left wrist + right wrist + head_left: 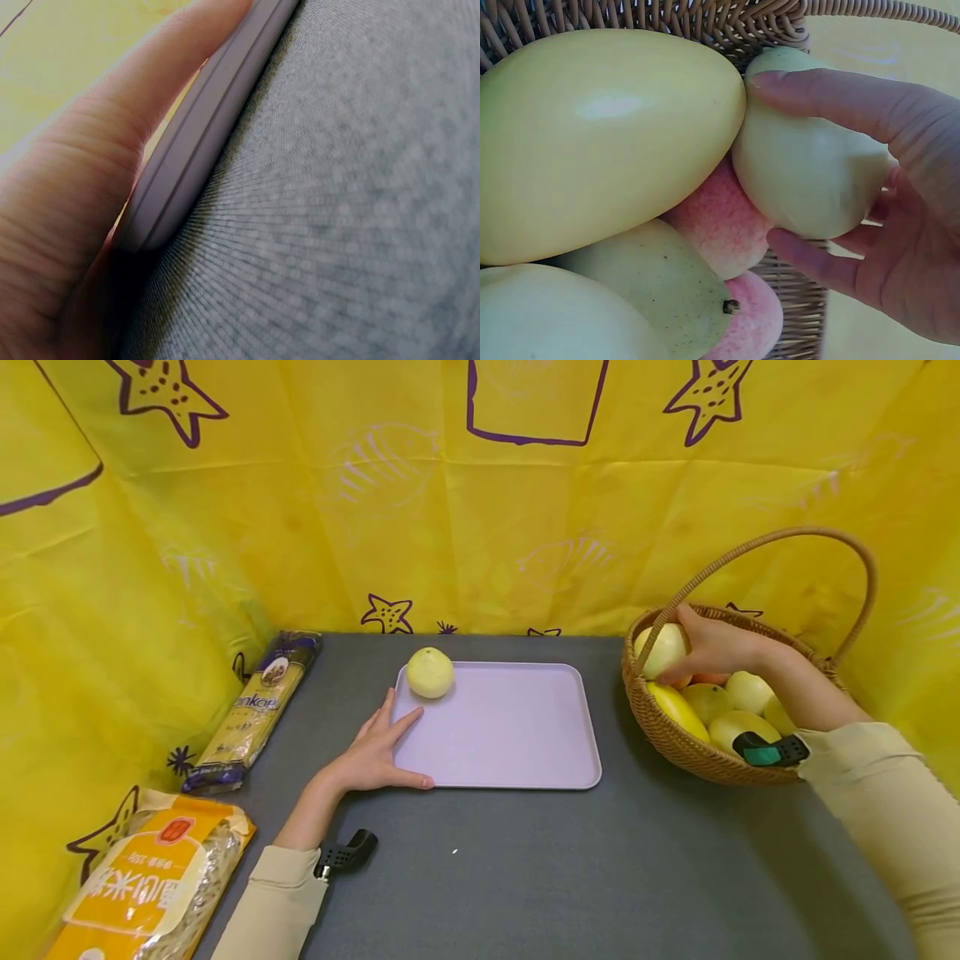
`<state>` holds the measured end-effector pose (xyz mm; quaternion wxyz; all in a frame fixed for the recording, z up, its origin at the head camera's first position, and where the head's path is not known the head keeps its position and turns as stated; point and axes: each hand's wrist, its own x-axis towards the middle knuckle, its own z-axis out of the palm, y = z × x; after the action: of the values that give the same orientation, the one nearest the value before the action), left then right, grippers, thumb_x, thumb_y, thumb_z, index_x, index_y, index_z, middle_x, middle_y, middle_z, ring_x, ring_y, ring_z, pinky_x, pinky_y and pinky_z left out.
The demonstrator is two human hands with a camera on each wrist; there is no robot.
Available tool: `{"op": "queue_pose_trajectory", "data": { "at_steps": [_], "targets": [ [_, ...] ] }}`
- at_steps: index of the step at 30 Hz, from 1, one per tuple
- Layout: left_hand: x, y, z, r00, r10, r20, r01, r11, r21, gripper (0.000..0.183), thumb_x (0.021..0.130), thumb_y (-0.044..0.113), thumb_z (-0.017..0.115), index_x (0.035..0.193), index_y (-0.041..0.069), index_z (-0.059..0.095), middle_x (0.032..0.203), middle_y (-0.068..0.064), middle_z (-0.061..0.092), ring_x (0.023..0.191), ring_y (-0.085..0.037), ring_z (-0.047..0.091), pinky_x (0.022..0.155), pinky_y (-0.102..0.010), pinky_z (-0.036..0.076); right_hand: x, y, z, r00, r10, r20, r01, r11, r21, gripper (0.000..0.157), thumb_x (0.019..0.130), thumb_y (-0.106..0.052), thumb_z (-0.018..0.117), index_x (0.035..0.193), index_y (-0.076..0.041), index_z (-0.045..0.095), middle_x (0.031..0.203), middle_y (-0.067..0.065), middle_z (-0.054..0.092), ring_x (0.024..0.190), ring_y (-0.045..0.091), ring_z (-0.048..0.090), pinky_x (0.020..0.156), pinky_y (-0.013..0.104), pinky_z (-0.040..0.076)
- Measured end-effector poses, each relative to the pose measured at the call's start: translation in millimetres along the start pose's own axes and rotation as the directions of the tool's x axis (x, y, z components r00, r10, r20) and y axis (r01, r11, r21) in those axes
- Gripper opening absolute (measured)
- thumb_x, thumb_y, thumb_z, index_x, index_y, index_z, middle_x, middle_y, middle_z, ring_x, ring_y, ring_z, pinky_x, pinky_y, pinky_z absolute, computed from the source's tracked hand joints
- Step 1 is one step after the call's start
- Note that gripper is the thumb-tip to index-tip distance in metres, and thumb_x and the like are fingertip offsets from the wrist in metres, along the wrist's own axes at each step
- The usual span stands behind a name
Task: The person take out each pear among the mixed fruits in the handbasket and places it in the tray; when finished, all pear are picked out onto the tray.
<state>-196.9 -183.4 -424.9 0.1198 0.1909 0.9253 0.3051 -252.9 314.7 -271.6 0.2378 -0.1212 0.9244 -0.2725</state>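
My right hand (pixel 716 647) reaches into the wicker basket (pixel 693 756) and grips a pale yellow-green, rounded fruit (pixel 810 161) at the basket's left end. Thumb and fingers lie on either side of it. Touching that fruit is a large smooth yellow melon (pixel 607 142); pinkish peaches (pixel 720 217) lie beneath. My left hand (pixel 375 756) rests at the left end of a pale lilac tray (pixel 502 727), fingers spread, thumb along its front edge. One round pale-yellow fruit (pixel 430 673) sits in the tray's back left corner.
A tall arched handle (pixel 862 568) rises over the basket. More pale fruit (pixel 738 731) lies inside it. At the left are a long pasta packet (pixel 251 710) and an orange noodle bag (pixel 153 877). A yellow patterned cloth (pixel 450 527) hangs behind the grey table (pixel 480 893).
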Motion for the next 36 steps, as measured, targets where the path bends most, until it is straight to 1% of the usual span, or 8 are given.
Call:
{"op": "queue_pose_trajectory", "data": {
  "at_steps": [3, 7, 12, 15, 19, 27, 31, 36],
  "targets": [
    [0.5, -0.6, 0.8, 1.0, 0.003, -0.001, -0.003, 1.0, -0.001, 0.115, 0.065, 0.061, 0.083, 0.155, 0.015, 0.027, 0.159, -0.019, -0.021, 0.142, -0.051, -0.003, 0.108, -0.07, 0.007, 0.0, 0.8, 0.7, 0.998, -0.018, -0.052, 0.017, 0.999, -0.037, 0.075, 0.084, -0.025, 0.077, 0.125, -0.003, 0.019, 0.09, 0.016, 0.056, 0.062, 0.026, 0.056, 0.057, 0.037, 0.049],
    [1.3, 0.0, 0.4, 1.0, 0.005, -0.005, -0.005, 1.0, -0.001, 0.115, 0.066, 0.06, 0.083, 0.155, 0.015, 0.027, 0.159, -0.019, -0.021, 0.142, -0.051, -0.003, 0.108, -0.07, 0.007, -2.4, 0.7, -0.2, 0.995, -0.032, -0.098, 0.028, 0.998, -0.048, 0.074, 0.082, -0.025, 0.08, 0.124, -0.002, 0.023, 0.092, 0.016, 0.055, 0.067, 0.027, 0.057, 0.058, 0.037, 0.049],
    [2.1, 0.8, 0.3, 1.0, 0.011, -0.006, -0.011, 1.0, 0.002, 0.114, 0.066, 0.059, 0.083, 0.155, 0.015, 0.028, 0.159, -0.02, -0.021, 0.142, -0.051, -0.002, 0.108, -0.069, 0.006, -10.0, 0.8, -3.1, 0.983, -0.069, -0.168, 0.049, 0.992, -0.12, 0.073, 0.078, -0.028, 0.083, 0.132, -0.006, 0.04, 0.108, 0.018, 0.054, 0.077, 0.026, 0.057, 0.063, 0.035, 0.048],
    [2.1, 1.0, 0.3, 1.0, 0.01, -0.001, -0.01, 1.0, 0.006, 0.114, 0.066, 0.059, 0.083, 0.155, 0.015, 0.028, 0.159, -0.02, -0.021, 0.142, -0.051, -0.002, 0.109, -0.068, 0.006, -16.0, 1.4, -4.3, 0.981, -0.06, -0.186, 0.04, 0.994, -0.106, 0.07, 0.078, -0.03, 0.084, 0.134, -0.01, 0.047, 0.111, 0.015, 0.056, 0.079, 0.026, 0.058, 0.064, 0.036, 0.05],
    [1.4, 2.1, -0.3, 1.0, 0.01, 0.0, -0.01, 1.0, 0.002, 0.114, 0.066, 0.059, 0.083, 0.155, 0.014, 0.028, 0.158, -0.021, -0.021, 0.142, -0.051, -0.002, 0.108, -0.068, 0.006, -25.4, 2.5, -4.3, 0.983, -0.042, -0.178, 0.04, 0.999, -0.011, 0.065, 0.081, -0.025, 0.081, 0.133, -0.007, 0.045, 0.109, 0.014, 0.058, 0.082, 0.026, 0.059, 0.065, 0.037, 0.052],
    [1.1, 1.9, -1.3, 1.0, 0.008, -0.003, -0.008, 1.0, 0.005, 0.114, 0.066, 0.059, 0.083, 0.155, 0.013, 0.028, 0.158, -0.021, -0.02, 0.142, -0.051, -0.002, 0.109, -0.068, 0.006, -40.6, -2.0, 0.5, 0.979, -0.016, -0.206, 0.005, 0.999, -0.051, 0.066, 0.082, -0.034, 0.079, 0.129, -0.003, 0.044, 0.117, 0.014, 0.052, 0.094, 0.026, 0.056, 0.075, 0.036, 0.046],
    [1.3, 1.2, -1.2, 1.0, 0.003, -0.002, -0.003, 1.0, 0.004, 0.114, 0.066, 0.059, 0.083, 0.155, 0.014, 0.028, 0.159, -0.02, -0.021, 0.143, -0.051, -0.003, 0.108, -0.069, 0.006, -47.7, -4.6, 3.1, 0.98, 0.01, -0.201, -0.012, 1.0, -0.01, 0.066, 0.085, -0.035, 0.076, 0.132, -0.004, 0.041, 0.119, 0.014, 0.052, 0.095, 0.026, 0.056, 0.076, 0.039, 0.048],
    [2.4, 0.8, -0.7, 1.0, 0.008, 0.001, -0.008, 1.0, 0.0, 0.114, 0.067, 0.059, 0.083, 0.155, 0.014, 0.027, 0.159, -0.02, -0.021, 0.143, -0.05, -0.003, 0.108, -0.069, 0.006, -58.2, -7.3, 8.6, 0.984, 0.004, -0.181, 0.012, 0.996, 0.086, 0.066, 0.092, -0.031, 0.069, 0.142, -0.007, 0.033, 0.124, 0.015, 0.047, 0.097, 0.026, 0.053, 0.076, 0.039, 0.048]
  ]
}}
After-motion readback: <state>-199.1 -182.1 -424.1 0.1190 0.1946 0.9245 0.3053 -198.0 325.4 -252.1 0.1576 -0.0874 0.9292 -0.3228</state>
